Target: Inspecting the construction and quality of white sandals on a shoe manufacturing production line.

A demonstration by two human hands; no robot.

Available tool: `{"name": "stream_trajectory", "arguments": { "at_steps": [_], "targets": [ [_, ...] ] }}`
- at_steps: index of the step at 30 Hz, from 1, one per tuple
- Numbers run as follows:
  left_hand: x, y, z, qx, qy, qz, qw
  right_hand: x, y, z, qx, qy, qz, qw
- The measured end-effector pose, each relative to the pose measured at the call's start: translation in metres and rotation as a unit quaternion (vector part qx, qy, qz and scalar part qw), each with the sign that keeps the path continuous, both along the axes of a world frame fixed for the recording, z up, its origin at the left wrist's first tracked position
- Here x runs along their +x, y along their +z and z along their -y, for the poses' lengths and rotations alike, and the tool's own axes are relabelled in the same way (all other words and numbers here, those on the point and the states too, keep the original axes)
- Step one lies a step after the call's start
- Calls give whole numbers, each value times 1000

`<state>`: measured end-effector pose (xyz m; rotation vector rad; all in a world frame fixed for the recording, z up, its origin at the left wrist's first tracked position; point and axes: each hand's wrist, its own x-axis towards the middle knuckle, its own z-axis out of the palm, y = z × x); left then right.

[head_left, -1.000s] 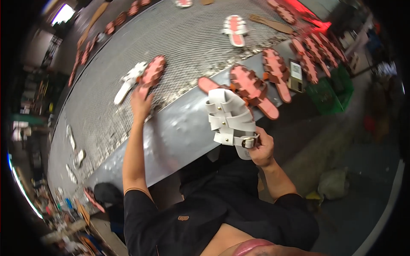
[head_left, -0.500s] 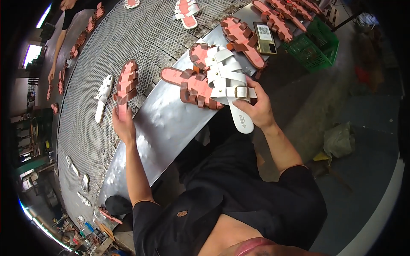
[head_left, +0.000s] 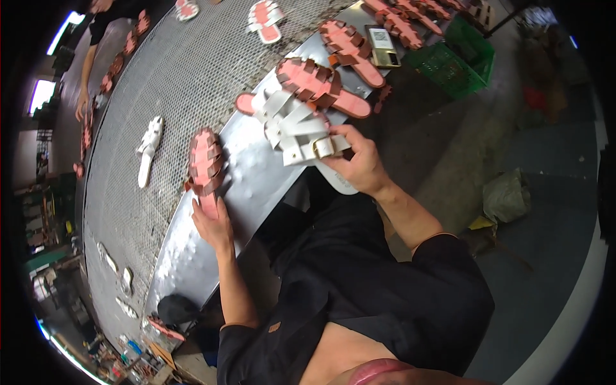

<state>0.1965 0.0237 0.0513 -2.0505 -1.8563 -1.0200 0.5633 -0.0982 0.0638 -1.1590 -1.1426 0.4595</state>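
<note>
1. a wide mesh conveyor belt with a steel edge plate is seen curving through a dim workshop; sandals are scattered along it, and another person's arm is seen at the far left.
2. a white sandal is left lying alone on the mesh, untouched.
3. the left hand is laid with fingers together on the heel of a pink sandal with brown straps, seemingly to draw it over the belt's edge; half a second ago this sandal was farther out on the mesh.
4. a white strappy sandal is clamped in the right hand at its buckle end, raised off the plate; its position has hardly changed.
5. more pink sandals and a green crate are seen at the right.
</note>
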Motion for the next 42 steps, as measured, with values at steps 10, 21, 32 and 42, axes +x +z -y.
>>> {"name": "stream_trajectory", "arguments": {
  "at_steps": [10,21,32,42],
  "targets": [
    [44,15,2,42,-117,229,965,58,-19,46,12,-109,-48,993],
    [155,-17,-3,54,-289,286,912,189,-163,39,-50,-356,-112,926],
    [273,-38,7,27,-365,194,910,295,-363,-65,-256,-383,130,878],
    [345,-39,1,75,-430,-41,899,291,-385,-68,-308,-341,131,878]
  ]
}}
